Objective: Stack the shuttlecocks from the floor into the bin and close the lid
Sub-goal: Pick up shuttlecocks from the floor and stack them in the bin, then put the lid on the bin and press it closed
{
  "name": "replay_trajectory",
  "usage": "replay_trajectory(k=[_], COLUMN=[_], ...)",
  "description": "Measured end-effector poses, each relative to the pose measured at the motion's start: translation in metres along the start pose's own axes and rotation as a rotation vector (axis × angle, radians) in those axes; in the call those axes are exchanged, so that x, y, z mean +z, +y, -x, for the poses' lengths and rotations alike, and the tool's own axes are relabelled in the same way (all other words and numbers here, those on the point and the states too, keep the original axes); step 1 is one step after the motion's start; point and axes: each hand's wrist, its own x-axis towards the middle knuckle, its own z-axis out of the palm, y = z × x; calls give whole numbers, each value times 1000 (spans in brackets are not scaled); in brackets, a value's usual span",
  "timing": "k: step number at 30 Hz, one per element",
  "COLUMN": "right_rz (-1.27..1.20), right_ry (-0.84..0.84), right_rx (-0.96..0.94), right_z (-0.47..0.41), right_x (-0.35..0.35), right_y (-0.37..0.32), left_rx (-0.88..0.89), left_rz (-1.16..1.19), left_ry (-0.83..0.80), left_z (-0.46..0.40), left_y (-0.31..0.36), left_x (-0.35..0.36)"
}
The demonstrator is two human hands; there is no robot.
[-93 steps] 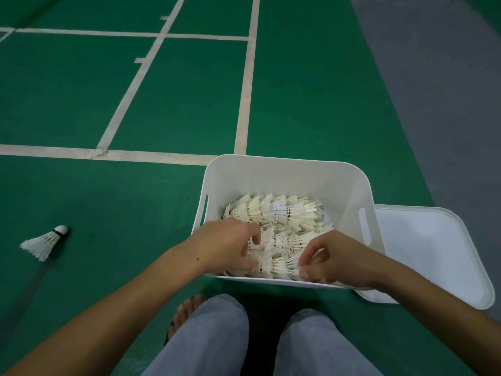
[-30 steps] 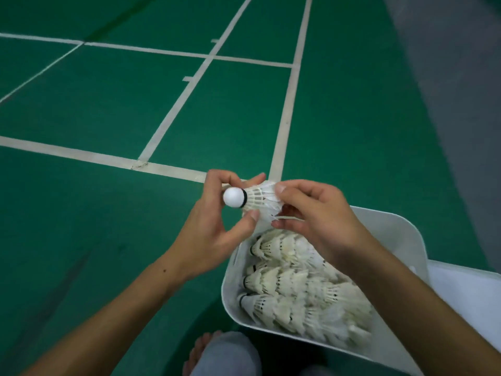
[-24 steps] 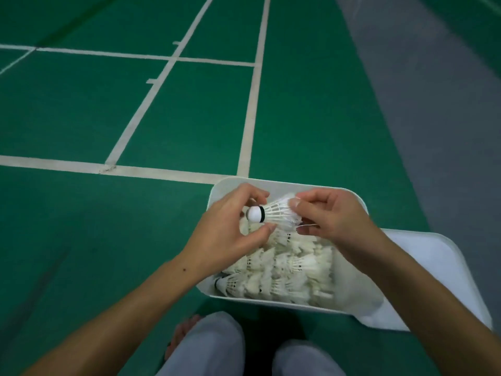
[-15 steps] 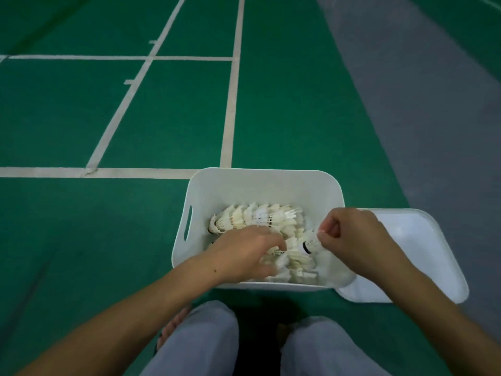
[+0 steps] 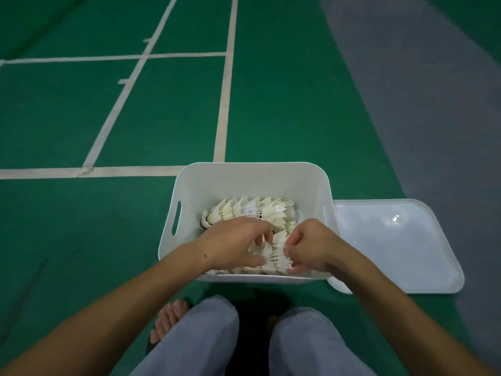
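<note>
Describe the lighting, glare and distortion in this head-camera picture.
Head view: dim, even light with a soft shadow under the bin; one small glare spot on the lid; wide-angle bending curves the court lines and stretches the forearms at the edges; both hands, left hand and right hand, and the stacked shuttlecocks look reasonably sharp.

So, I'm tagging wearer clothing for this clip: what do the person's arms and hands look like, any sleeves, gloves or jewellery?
Both forearms are bare to the frame edge, with no sleeves in view. The left hand and right hand wear no gloves, and no rings, watch or bands are visible. A small dark mark sits near the left wrist. Below are light grey trousers.
</note>
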Motion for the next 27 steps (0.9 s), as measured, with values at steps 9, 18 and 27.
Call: replay_trajectory(k=[9,18,27], right_rz=[426,584,208], right_ry=[151,312,794], right_rx=[-50,-157,-488], right_z=[-14,17,64], right_x=[15,4,-67], right_y=[1,-1,34], left_rx=[-56,-66,95], left_rz=[-23,73,355], left_ry=[-26,151,564], left_z=[2,12,-8], left_y=[4,21,128], left_x=[4,-8,-30])
